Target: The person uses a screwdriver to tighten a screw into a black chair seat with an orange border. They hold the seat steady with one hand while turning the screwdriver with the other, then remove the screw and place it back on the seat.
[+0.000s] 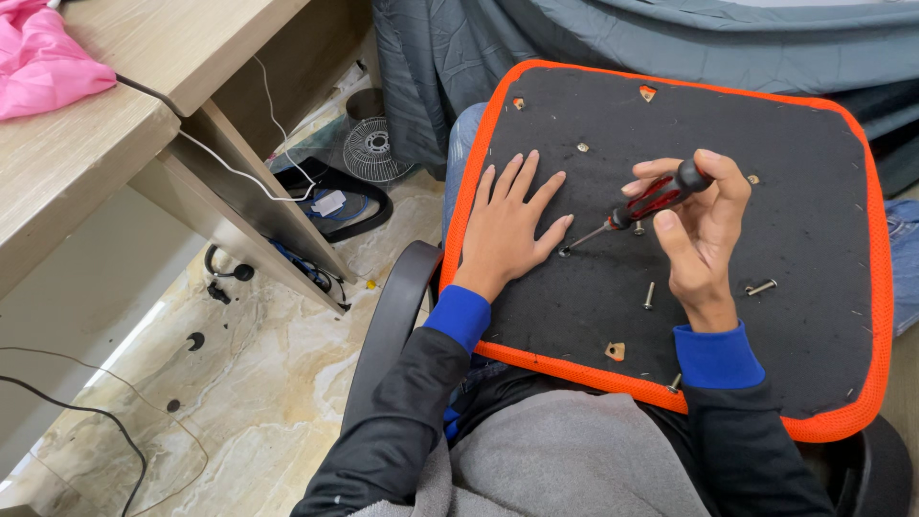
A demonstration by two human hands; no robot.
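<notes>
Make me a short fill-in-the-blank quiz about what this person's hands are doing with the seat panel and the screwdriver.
1. The right hand holds a screwdriver with a red and ____ handle.
2. The left hand lies ____ on the seat panel, fingers spread.
3. The panel's black underside has a border coloured ____.
4. A loose bolt lies on the panel to the ____ of the right hand.

Missing words: black; flat; orange; right

screwdriver [643, 205] handle partly hidden in the right hand [699, 230], tip contact too small to tell, pink cloth [43, 57] cut off
</notes>
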